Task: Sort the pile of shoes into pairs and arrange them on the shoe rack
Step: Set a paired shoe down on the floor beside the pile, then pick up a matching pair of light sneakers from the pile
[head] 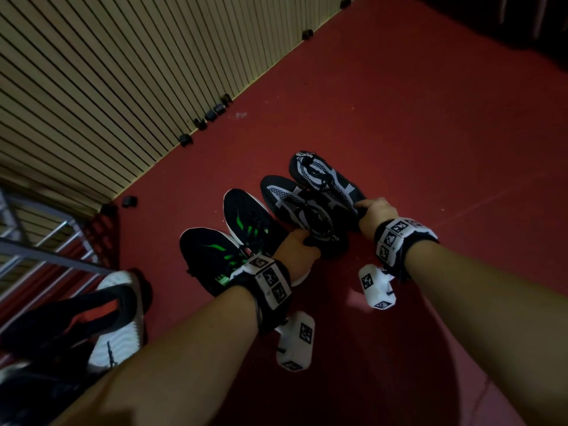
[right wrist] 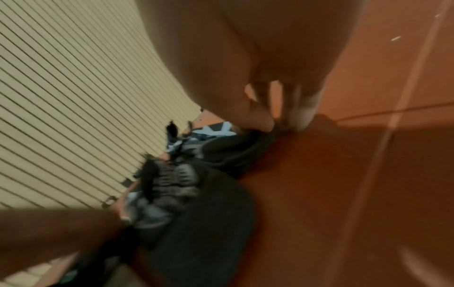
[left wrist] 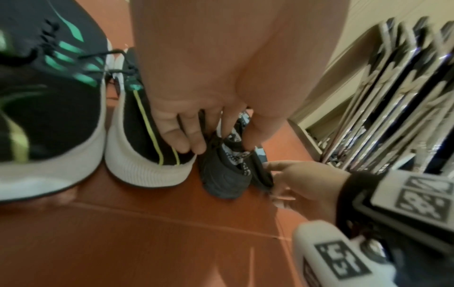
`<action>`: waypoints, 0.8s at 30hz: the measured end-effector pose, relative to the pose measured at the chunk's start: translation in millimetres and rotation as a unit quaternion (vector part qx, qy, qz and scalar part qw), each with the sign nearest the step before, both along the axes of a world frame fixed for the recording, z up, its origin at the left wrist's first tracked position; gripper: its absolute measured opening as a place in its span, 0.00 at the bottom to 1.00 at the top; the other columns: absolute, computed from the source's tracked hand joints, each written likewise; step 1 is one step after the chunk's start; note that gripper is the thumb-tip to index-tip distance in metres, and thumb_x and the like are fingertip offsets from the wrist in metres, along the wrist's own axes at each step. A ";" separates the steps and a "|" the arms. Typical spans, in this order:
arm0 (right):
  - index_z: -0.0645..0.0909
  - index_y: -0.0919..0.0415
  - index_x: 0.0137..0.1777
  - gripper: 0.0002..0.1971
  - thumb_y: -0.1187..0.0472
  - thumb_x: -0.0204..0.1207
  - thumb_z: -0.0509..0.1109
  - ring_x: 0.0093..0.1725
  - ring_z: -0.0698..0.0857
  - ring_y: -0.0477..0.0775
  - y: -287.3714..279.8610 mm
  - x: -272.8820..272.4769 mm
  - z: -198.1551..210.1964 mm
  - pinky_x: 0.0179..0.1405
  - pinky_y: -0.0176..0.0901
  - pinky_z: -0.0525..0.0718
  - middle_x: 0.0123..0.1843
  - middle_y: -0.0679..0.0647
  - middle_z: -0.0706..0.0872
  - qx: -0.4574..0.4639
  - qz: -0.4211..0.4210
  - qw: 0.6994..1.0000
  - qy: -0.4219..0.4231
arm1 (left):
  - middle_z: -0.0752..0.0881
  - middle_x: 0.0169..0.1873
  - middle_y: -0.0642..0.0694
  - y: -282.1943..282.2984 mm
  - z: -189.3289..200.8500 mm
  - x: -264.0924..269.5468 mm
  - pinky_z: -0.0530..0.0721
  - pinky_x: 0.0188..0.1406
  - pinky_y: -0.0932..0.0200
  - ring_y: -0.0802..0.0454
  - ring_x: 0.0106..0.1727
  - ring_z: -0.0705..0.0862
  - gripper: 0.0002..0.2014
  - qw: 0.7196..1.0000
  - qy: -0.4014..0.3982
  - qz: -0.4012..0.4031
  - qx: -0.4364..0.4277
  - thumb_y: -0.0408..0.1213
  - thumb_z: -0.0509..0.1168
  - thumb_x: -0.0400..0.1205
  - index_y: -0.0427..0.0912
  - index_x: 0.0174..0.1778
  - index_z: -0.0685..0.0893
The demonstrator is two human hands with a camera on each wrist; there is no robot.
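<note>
both hands on the black-and-white pair, red floor (head: 399, 118), by the slatted wall.
left to right: metal shoe rack (head: 46, 247) at far left; green-striped pair (head: 233, 238) side by side on the floor; left hand (head: 296, 250) grip pinching the collar of the near black-and-white shoe (head: 295, 204); right hand (head: 373, 215) grip curled round the heel of the far black-and-white shoe (head: 325, 176). both touching.

**Little lettering you can read**

You see white lettering on the heel tab of the far black-and-white shoe (head: 322, 176), upside down and too small to make out. More white letters sit at the heel of the near black-and-white shoe (head: 295, 204), also unreadable. The wrist bands (head: 272, 279) carry square black-and-white code markers, no words.
</note>
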State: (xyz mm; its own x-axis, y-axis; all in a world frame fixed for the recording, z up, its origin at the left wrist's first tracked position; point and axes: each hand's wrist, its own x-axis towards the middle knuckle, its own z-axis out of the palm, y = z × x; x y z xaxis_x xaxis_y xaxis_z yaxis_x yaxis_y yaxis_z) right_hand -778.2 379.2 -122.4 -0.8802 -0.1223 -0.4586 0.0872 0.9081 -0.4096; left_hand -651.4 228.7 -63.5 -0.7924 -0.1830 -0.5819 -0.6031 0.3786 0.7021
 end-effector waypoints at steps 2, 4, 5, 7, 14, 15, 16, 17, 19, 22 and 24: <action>0.79 0.44 0.68 0.20 0.61 0.78 0.63 0.72 0.69 0.66 -6.8 2.4 12.2 0.72 0.58 0.75 0.73 0.56 0.71 0.027 -0.014 0.999 -0.011 | 0.81 0.58 0.49 -3.3 7.9 4.3 0.78 0.47 0.62 0.53 0.53 0.82 0.22 0.999 0.030 0.024 -0.007 0.27 0.61 0.82 0.43 0.73 0.77; 0.80 0.46 0.65 0.18 0.61 0.77 0.64 0.71 0.69 0.66 -15.7 2.3 32.4 0.71 0.58 0.74 0.71 0.57 0.71 0.017 -0.052 0.999 0.002 | 0.83 0.57 0.50 -12.7 19.4 8.1 0.83 0.48 0.58 0.52 0.51 0.84 0.20 0.998 0.050 0.040 -0.019 0.28 0.61 0.81 0.43 0.69 0.81; 0.82 0.46 0.61 0.16 0.60 0.75 0.65 0.69 0.72 0.66 -22.9 3.7 46.6 0.70 0.57 0.75 0.69 0.58 0.73 -0.001 -0.059 0.998 0.009 | 0.85 0.58 0.48 -19.5 26.4 10.1 0.85 0.53 0.54 0.49 0.54 0.85 0.19 0.997 0.055 0.052 -0.023 0.29 0.61 0.80 0.43 0.67 0.83; 0.82 0.46 0.51 0.11 0.57 0.70 0.66 0.63 0.78 0.66 -39.9 4.7 69.6 0.67 0.58 0.79 0.65 0.58 0.78 -0.035 -0.041 0.999 0.001 | 0.87 0.56 0.45 -34.9 40.4 18.2 0.86 0.56 0.49 0.44 0.54 0.86 0.17 0.994 0.067 0.083 -0.035 0.29 0.62 0.79 0.43 0.63 0.85; 0.84 0.56 0.59 0.15 0.65 0.74 0.67 0.55 0.84 0.60 -111.3 50.8 178.4 0.49 0.42 0.80 0.59 0.56 0.86 -0.156 0.048 0.986 0.033 | 0.86 0.39 0.43 -94.0 97.4 79.8 0.78 0.36 0.62 0.50 0.34 0.82 0.10 0.973 0.099 0.199 -0.063 0.30 0.65 0.78 0.43 0.53 0.85; 0.85 0.56 0.58 0.14 0.65 0.74 0.68 0.56 0.85 0.60 -122.0 61.3 194.2 0.52 0.43 0.82 0.58 0.57 0.87 -0.168 0.061 0.983 0.037 | 0.86 0.41 0.44 -102.8 107.3 90.0 0.77 0.40 0.62 0.49 0.38 0.82 0.11 0.969 0.104 0.214 -0.064 0.30 0.65 0.78 0.43 0.55 0.85; 0.85 0.56 0.57 0.14 0.65 0.73 0.69 0.56 0.85 0.60 -132.2 72.4 209.0 0.54 0.46 0.83 0.58 0.58 0.87 -0.175 0.078 0.981 0.042 | 0.85 0.43 0.44 -111.2 117.5 100.7 0.76 0.42 0.62 0.48 0.41 0.81 0.12 0.966 0.111 0.224 -0.067 0.30 0.65 0.78 0.42 0.56 0.85; 0.85 0.56 0.57 0.13 0.65 0.73 0.70 0.56 0.85 0.60 -142.1 84.5 224.5 0.55 0.46 0.83 0.58 0.57 0.87 -0.179 0.098 0.978 0.047 | 0.85 0.45 0.45 -119.1 128.2 112.2 0.75 0.44 0.62 0.49 0.43 0.81 0.12 0.963 0.120 0.231 -0.075 0.29 0.64 0.78 0.42 0.56 0.84; 0.84 0.58 0.60 0.15 0.64 0.73 0.72 0.56 0.84 0.57 -161.3 108.6 253.8 0.54 0.44 0.81 0.58 0.56 0.86 -0.176 0.143 0.972 0.055 | 0.85 0.49 0.45 -136.5 146.1 135.9 0.75 0.46 0.63 0.49 0.47 0.81 0.14 0.955 0.131 0.249 -0.097 0.29 0.64 0.78 0.42 0.58 0.85; 0.82 0.59 0.64 0.18 0.62 0.74 0.72 0.57 0.84 0.58 -188.5 146.7 299.2 0.54 0.45 0.82 0.58 0.58 0.86 -0.169 0.206 0.961 0.071 | 0.84 0.50 0.45 -159.7 176.4 175.9 0.74 0.47 0.63 0.48 0.48 0.81 0.14 0.942 0.149 0.280 -0.114 0.29 0.65 0.78 0.40 0.60 0.85; 0.83 0.61 0.63 0.17 0.62 0.74 0.71 0.57 0.85 0.60 -204.9 172.6 322.9 0.55 0.49 0.84 0.58 0.59 0.86 -0.161 0.233 0.955 0.088 | 0.85 0.48 0.44 -172.2 193.9 204.2 0.74 0.46 0.62 0.49 0.46 0.80 0.13 0.933 0.162 0.299 -0.120 0.29 0.66 0.78 0.39 0.58 0.85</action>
